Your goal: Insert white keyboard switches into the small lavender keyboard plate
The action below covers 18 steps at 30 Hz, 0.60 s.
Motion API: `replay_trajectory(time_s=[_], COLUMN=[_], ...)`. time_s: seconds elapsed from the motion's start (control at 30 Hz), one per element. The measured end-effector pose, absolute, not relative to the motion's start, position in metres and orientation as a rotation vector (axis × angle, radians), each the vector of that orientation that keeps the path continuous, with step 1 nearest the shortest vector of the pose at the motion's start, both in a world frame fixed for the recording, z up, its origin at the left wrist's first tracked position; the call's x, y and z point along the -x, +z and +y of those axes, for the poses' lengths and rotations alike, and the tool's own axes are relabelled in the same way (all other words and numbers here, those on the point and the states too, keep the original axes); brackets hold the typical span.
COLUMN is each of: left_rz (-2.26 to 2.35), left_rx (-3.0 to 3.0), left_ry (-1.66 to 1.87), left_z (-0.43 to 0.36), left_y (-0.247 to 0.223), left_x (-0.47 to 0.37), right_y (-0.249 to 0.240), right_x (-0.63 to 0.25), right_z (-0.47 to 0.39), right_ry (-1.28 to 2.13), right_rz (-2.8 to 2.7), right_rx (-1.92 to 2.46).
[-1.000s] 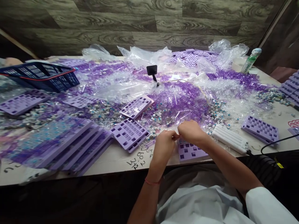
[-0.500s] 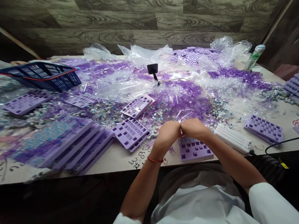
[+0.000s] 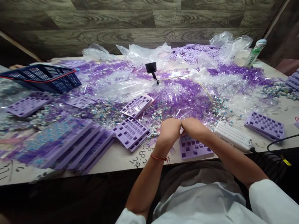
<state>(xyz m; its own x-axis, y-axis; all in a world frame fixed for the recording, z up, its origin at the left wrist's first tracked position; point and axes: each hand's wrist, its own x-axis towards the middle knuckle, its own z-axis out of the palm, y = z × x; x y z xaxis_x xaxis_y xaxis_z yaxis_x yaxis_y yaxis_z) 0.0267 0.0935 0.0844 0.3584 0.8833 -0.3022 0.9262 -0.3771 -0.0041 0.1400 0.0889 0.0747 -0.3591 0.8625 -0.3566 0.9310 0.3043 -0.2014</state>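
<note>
My left hand [image 3: 171, 128] and my right hand [image 3: 192, 127] meet over the far end of a purple keyboard case [image 3: 195, 150]. Both are closed, fingers curled down and away from me, so whatever is pinched in them is hidden. The case lies flat near the table's front edge. Its near rows show open square holes, while clear and bluish parts sit in the rows just below my hands. Past my knuckles spreads a heap of clear purple plastic pieces [image 3: 184, 96]. Small white-and-blue switches [image 3: 220, 107] lie scattered to the right of it.
Stacked purple cases [image 3: 86, 146] stand at left, with more cases [image 3: 130, 132] nearer. A white bar-shaped device [image 3: 232, 137] with a cable and another case [image 3: 265, 126] lie at right. Farther back are a blue basket [image 3: 44, 77], a black stand [image 3: 151, 67], plastic bags [image 3: 147, 54] and a bottle [image 3: 255, 53].
Both hands stay together over the far end of the case, with only a slight shift. The left wrist has moved a little to the right. The view has shifted slightly.
</note>
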Motion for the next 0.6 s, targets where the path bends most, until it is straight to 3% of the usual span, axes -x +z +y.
replay_trajectory(time_s=[0.2, 0.33, 0.47, 0.6], left_rz=[1.583, 1.306, 1.488, 1.672], left_rx=[-2.425, -2.260, -2.236, -2.336], left_ry=[-0.295, 0.168, 0.678, 0.787], left_z=[0.089, 0.104, 0.121, 0.132], left_y=[0.081, 0.074, 0.062, 0.045], left_x=[-0.007, 0.022, 0.028, 0.021], right_y=[0.076, 0.085, 0.085, 0.070], right_x=[-0.153, -0.177, -0.203, -0.212], right_z=[0.077, 0.087, 0.109, 0.123], right_ry=[-0.497, -0.419, -0.312, -0.274], right_rz=[2.465, 2.468, 2.390, 2.403], right_rx=[-1.652, -1.814, -2.148, -2.330])
